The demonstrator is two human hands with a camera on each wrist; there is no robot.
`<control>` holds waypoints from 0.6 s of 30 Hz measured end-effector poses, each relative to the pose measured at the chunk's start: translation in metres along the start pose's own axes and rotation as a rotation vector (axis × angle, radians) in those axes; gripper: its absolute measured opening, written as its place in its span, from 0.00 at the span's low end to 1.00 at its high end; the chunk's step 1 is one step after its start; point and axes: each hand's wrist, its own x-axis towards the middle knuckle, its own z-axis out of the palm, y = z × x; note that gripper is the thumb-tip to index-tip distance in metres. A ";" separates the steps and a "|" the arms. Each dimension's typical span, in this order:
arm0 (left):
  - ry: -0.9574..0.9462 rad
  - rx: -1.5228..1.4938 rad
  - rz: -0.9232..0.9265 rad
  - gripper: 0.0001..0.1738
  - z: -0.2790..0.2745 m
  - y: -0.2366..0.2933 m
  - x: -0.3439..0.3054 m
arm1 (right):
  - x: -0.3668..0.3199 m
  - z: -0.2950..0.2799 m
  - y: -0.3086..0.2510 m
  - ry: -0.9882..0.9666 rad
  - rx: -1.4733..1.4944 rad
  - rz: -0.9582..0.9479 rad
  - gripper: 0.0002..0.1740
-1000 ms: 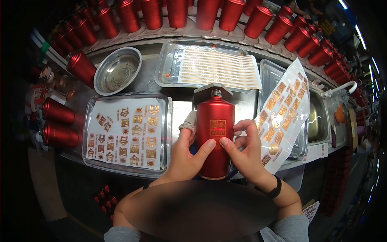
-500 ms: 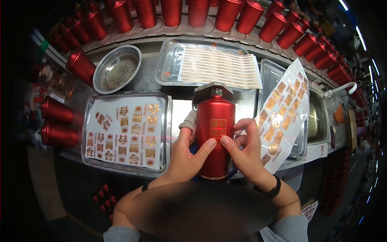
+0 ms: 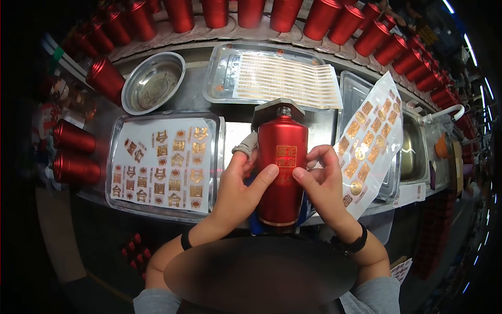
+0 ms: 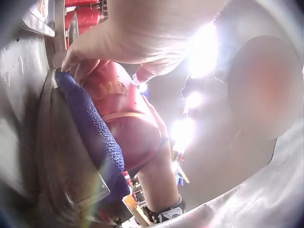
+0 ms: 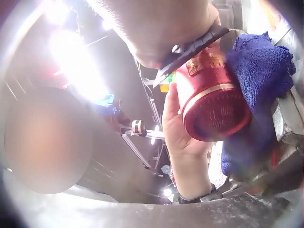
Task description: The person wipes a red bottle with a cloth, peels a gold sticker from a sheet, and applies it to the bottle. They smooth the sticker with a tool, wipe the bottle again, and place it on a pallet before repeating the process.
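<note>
A red bottle (image 3: 281, 201) with gold characters on its front lies between both hands, its neck on a dark metal rest (image 3: 298, 111). My left hand (image 3: 238, 191) grips its left side, thumb on the front and a wrapped fingertip beside it. My right hand (image 3: 327, 186) is at the right side, its thumb touching the front below the gold square, fingers curled by the edge. In the left wrist view the bottle's base (image 4: 135, 142) rests against a blue cloth (image 4: 92, 121); the right wrist view shows the base (image 5: 216, 118) and cloth (image 5: 261, 71) too.
A tray (image 3: 215, 172) of gold character stickers lies left, a metal bowl (image 3: 152, 83) behind it. Another tray (image 3: 219, 73) holds striped strips. A sticker sheet (image 3: 368, 152) hangs at right before a sink (image 3: 413, 152). Red bottles (image 3: 251, 13) line the back.
The bottle and both hands appear slightly higher in the head view, and the right thumb has moved a little away from the left thumb. The back row of bottles has shifted.
</note>
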 end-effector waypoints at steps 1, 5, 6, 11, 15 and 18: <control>0.006 0.000 -0.005 0.37 0.000 -0.001 0.000 | 0.000 -0.001 0.002 -0.005 -0.027 -0.003 0.22; 0.023 0.019 0.020 0.38 0.001 -0.005 0.002 | -0.001 0.000 -0.001 0.009 -0.093 0.006 0.25; 0.025 0.028 0.036 0.38 0.001 -0.005 0.002 | -0.001 0.001 -0.001 0.016 -0.106 0.003 0.25; 0.030 0.031 0.032 0.37 0.001 -0.007 0.003 | -0.001 0.004 -0.003 0.023 -0.110 -0.004 0.26; 0.028 0.018 0.010 0.37 0.001 -0.006 0.003 | -0.001 0.004 -0.004 0.019 -0.128 -0.006 0.27; 0.029 0.015 0.024 0.37 0.002 -0.007 0.002 | 0.000 0.002 -0.002 0.015 -0.129 -0.002 0.27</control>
